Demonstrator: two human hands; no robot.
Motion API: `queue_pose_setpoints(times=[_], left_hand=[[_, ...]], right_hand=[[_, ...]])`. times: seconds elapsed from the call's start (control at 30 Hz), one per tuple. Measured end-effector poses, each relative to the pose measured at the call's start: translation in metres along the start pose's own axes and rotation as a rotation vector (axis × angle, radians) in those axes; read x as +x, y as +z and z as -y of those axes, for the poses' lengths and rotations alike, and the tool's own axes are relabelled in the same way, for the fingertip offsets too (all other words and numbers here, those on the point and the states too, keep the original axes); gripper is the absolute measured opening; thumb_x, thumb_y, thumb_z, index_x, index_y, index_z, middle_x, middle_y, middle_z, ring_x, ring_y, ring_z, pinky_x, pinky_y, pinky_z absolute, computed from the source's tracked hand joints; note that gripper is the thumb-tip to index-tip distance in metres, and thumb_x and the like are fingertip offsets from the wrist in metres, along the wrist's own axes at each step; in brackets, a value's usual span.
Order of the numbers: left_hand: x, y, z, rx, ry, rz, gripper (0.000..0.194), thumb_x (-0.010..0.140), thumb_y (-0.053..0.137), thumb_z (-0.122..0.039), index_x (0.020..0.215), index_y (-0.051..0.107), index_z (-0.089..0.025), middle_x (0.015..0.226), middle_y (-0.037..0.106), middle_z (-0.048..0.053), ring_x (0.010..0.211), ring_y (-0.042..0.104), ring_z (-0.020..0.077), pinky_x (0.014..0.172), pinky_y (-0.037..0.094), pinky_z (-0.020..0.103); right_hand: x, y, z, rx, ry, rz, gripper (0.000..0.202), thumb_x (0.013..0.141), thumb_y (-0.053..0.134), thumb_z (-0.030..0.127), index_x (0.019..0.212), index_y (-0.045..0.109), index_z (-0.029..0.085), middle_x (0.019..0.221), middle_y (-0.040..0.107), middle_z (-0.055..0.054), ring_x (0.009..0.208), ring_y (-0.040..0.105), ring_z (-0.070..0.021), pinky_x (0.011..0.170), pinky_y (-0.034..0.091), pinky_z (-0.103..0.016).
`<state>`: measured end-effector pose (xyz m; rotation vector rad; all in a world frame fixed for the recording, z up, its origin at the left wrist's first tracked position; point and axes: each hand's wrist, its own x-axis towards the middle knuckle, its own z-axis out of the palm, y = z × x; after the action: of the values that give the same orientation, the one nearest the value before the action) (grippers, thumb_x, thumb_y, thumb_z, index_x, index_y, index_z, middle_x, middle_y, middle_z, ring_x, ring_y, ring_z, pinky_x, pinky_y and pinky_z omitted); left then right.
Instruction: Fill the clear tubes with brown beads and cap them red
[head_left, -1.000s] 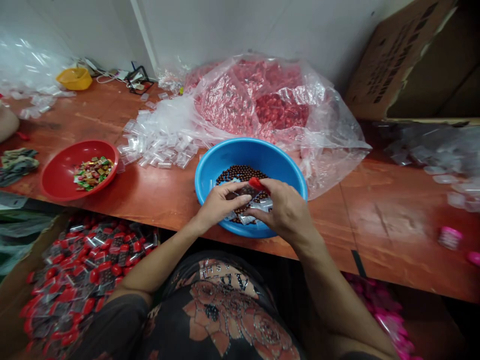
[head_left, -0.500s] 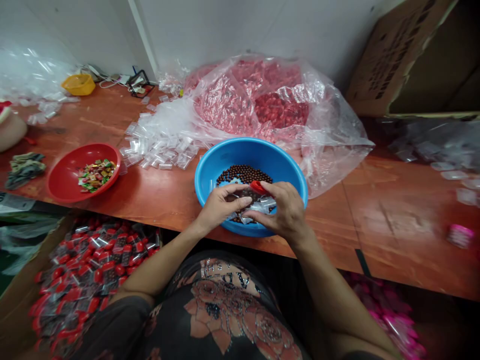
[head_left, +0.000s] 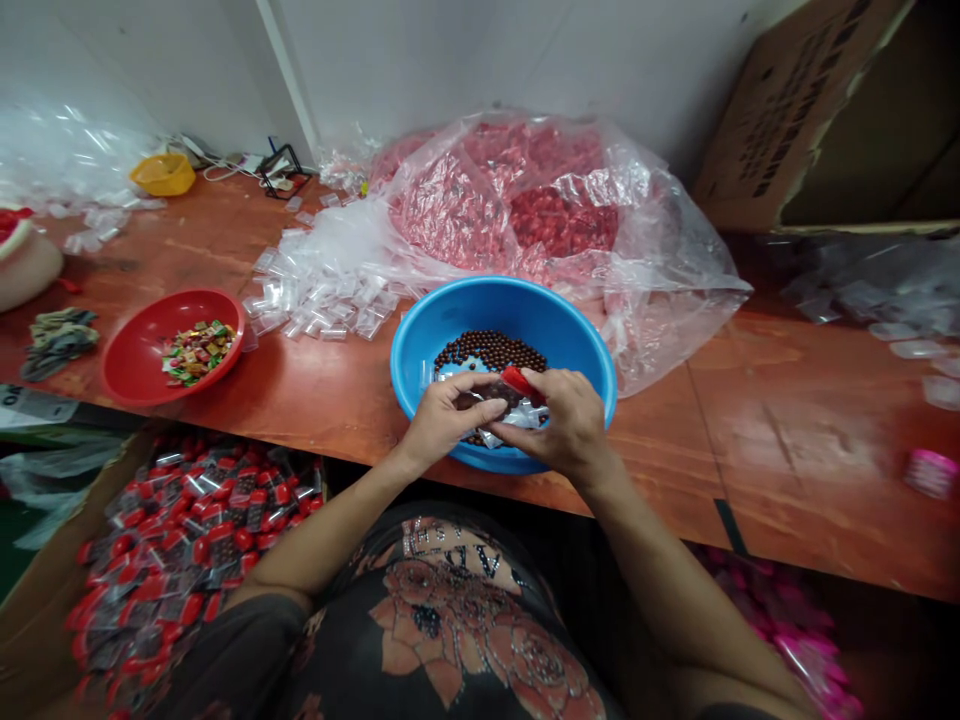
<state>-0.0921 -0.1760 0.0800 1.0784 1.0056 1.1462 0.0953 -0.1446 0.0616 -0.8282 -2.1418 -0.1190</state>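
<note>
From the blue bowl (head_left: 480,305), nine o'clock: a white pot (head_left: 26,268), cropped by the frame; eight: red-capped packs (head_left: 187,530), partly behind the left forearm (head_left: 341,520). Over the bowl's six o'clock side, the left hand (head_left: 444,415) pinches a clear tube (head_left: 512,395), mostly finger-hidden; the right hand (head_left: 571,420) pinches a red cap (head_left: 516,379), seating unclear. Three: a blurred pink piece (head_left: 932,473).

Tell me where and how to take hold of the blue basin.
Grip the blue basin by its rim, left and right, probably best coming from the near side: it sits upright, its round, flared rim exposed on both flanks, while the clear plastic bag of red pieces crowds its far side.
</note>
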Motion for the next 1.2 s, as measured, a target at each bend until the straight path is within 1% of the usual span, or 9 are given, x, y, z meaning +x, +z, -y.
queue_pose_setpoints(times=[0.2, 0.3, 0.57, 0.7, 0.8, 0.87, 1.0, 1.1, 1.2], left_hand=[[0.008, 0.009, 0.001, -0.267, -0.315, 0.088, 0.061, 0.084, 0.054, -0.068, 0.111, 0.07, -0.016, 0.072, 0.07, 0.005, 0.064, 0.064, 0.016, 0.059, 0.05, 0.027], [0.01, 0.018, 0.002, -0.313, -0.365, 0.076, 0.054, 0.088, 0.051, -0.06, 0.112, 0.068, -0.016, 0.057, 0.06, 0.001, 0.049, 0.054, 0.0122, 0.048, 0.042, 0.024], [0.007, 0.026, 0.001, -0.377, -0.342, 0.0, 0.051, 0.09, 0.042, -0.043, 0.131, 0.056, -0.017, 0.052, 0.053, -0.002, 0.045, 0.046, 0.0127, 0.046, 0.036, 0.024], [0.006, 0.019, -0.006, -0.376, -0.287, -0.015, 0.052, 0.093, 0.041, -0.046, 0.135, 0.051, -0.018, 0.055, 0.056, -0.002, 0.045, 0.048, 0.0119, 0.048, 0.04, 0.023], [0.004, 0.016, -0.006, -0.36, -0.298, 0.017, 0.057, 0.094, 0.041, -0.055, 0.138, 0.047, -0.02, 0.055, 0.056, -0.003, 0.043, 0.046, 0.0112, 0.044, 0.039, 0.022], [0.003, 0.016, -0.004, -0.323, -0.334, 0.048, 0.063, 0.094, 0.039, -0.063, 0.139, 0.045, -0.02, 0.055, 0.055, -0.004, 0.042, 0.046, 0.0113, 0.04, 0.035, 0.021], [0.005, 0.02, 0.005, -0.276, -0.38, 0.056, 0.072, 0.088, 0.034, -0.077, 0.13, 0.052, -0.021, 0.055, 0.056, -0.002, 0.041, 0.049, 0.0116, 0.039, 0.035, 0.022], [0.008, 0.021, 0.007, -0.308, -0.366, 0.038, 0.066, 0.087, 0.036, -0.077, 0.108, 0.062, -0.019, 0.056, 0.055, -0.001, 0.043, 0.05, 0.0106, 0.041, 0.036, 0.022], [0.01, 0.021, 0.004, -0.315, -0.383, 0.025, 0.055, 0.088, 0.045, -0.07, 0.081, 0.061, -0.017, 0.054, 0.053, 0.001, 0.045, 0.048, 0.0093, 0.043, 0.037, 0.021]], right_hand=[[-0.001, 0.001, 0.002, -0.057, -0.117, 0.049, 0.062, 0.077, 0.072, 0.053, 0.125, 0.047, 0.023, 0.089, 0.067, -0.006, 0.076, 0.058, -0.0236, 0.068, 0.04, -0.037], [0.0, 0.004, 0.007, -0.037, -0.135, 0.075, 0.062, 0.077, 0.071, 0.053, 0.125, 0.049, 0.021, 0.1, 0.07, -0.011, 0.085, 0.061, -0.0256, 0.072, 0.043, -0.039], [0.0, 0.007, 0.008, 0.165, 0.0, 0.188, 0.053, 0.076, 0.072, 0.055, 0.117, 0.059, 0.024, 0.09, 0.069, -0.008, 0.084, 0.063, -0.0252, 0.073, 0.048, -0.04], [0.002, 0.0, 0.006, 0.508, 0.405, 0.209, 0.064, 0.069, 0.081, 0.052, 0.122, 0.058, 0.025, 0.101, 0.071, -0.006, 0.087, 0.067, -0.0226, 0.074, 0.054, -0.037], [0.002, -0.003, 0.007, 0.812, 0.778, 0.144, 0.036, 0.075, 0.077, 0.049, 0.097, 0.068, 0.023, 0.076, 0.07, 0.001, 0.064, 0.064, -0.0152, 0.058, 0.052, -0.029], [0.003, -0.004, 0.011, 0.87, 0.888, 0.071, 0.024, 0.08, 0.073, 0.045, 0.088, 0.072, 0.022, 0.069, 0.068, 0.002, 0.057, 0.06, -0.0133, 0.054, 0.05, -0.027], [0.006, -0.005, 0.022, 0.658, 0.627, 0.064, 0.024, 0.086, 0.069, 0.04, 0.106, 0.073, 0.028, 0.099, 0.075, -0.004, 0.087, 0.068, -0.0204, 0.079, 0.056, -0.039], [0.006, -0.005, 0.028, 0.414, 0.306, 0.202, 0.055, 0.081, 0.073, 0.046, 0.131, 0.058, 0.027, 0.123, 0.068, -0.01, 0.11, 0.063, -0.0283, 0.094, 0.052, -0.049], [0.004, -0.002, 0.029, 0.188, 0.148, 0.237, 0.077, 0.079, 0.073, 0.05, 0.143, 0.043, 0.018, 0.13, 0.061, -0.019, 0.115, 0.059, -0.0338, 0.093, 0.051, -0.053]])
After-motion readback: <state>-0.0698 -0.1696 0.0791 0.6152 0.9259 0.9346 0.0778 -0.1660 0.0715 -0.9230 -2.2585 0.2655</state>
